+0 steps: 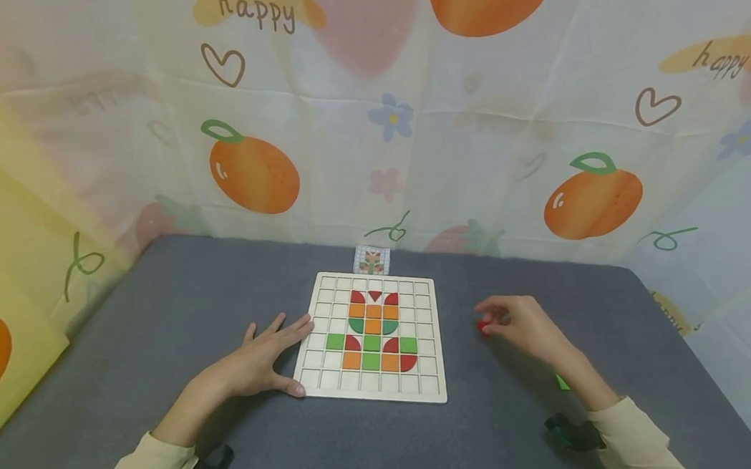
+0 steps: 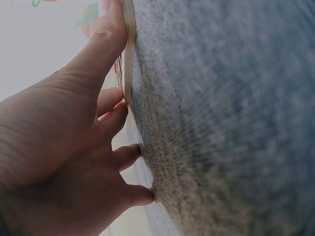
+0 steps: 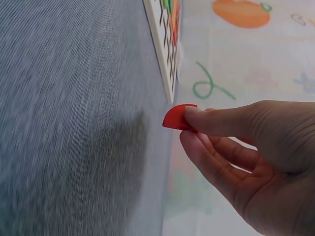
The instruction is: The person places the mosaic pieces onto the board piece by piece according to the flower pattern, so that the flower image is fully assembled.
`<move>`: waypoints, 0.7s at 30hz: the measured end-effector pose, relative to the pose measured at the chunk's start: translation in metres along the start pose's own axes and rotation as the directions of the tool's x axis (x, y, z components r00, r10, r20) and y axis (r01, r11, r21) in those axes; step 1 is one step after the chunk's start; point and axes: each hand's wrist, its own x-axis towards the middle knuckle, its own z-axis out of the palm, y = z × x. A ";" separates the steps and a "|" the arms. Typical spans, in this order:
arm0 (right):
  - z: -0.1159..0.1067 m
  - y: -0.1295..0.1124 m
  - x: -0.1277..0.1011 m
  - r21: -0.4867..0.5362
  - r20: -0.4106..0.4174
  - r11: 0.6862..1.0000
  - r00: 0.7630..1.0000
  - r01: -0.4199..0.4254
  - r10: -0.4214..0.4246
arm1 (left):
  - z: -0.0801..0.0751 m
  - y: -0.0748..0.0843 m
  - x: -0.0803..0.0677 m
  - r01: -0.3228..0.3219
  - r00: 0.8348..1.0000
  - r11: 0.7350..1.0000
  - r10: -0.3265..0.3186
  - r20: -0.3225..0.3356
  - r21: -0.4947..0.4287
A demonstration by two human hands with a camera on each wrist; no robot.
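A white gridded puzzle board [image 1: 423,386] lies mid-table, with red, orange and green squares and rounded pieces forming a pattern in its cells. My left hand [image 1: 254,360] rests at the board's left side, fingers spread, thumb and fingertips at its edge. In the left wrist view, the thumb [image 2: 101,42] lies along the board's rim [image 2: 129,54] and other fingertips reach the cloth. My right hand [image 1: 523,326], right of the board, pinches a red quarter-circle piece [image 3: 176,117] between thumb and fingers. The right wrist view shows the piece's curved edge pointing away from the palm.
A small pattern card [image 1: 372,260] lies behind the board's far edge. Partly hidden by my right forearm is a green piece [image 1: 562,382]. The dark grey cloth [image 1: 224,287] covers the table, and a fruit-printed curtain [image 1: 323,123] hangs behind it.
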 end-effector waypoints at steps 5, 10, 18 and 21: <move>0.009 -0.008 0.008 0.024 0.001 1.000 1.000 0.016 -0.016 | 0.000 0.001 0.000 -0.003 1.000 1.000 0.003 -0.003 0.004; 0.017 -0.017 0.016 0.041 0.003 0.999 1.000 0.021 -0.021 | -0.001 0.002 0.000 -0.001 1.000 1.000 0.001 0.000 0.002; 0.032 -0.027 0.024 0.053 0.010 0.998 0.999 0.039 -0.039 | -0.001 0.003 0.001 -0.007 1.000 1.000 0.007 -0.001 0.006; 0.036 -0.032 0.027 0.066 0.011 0.997 0.999 0.045 -0.046 | -0.001 0.003 0.000 -0.008 1.000 1.000 0.008 0.000 0.009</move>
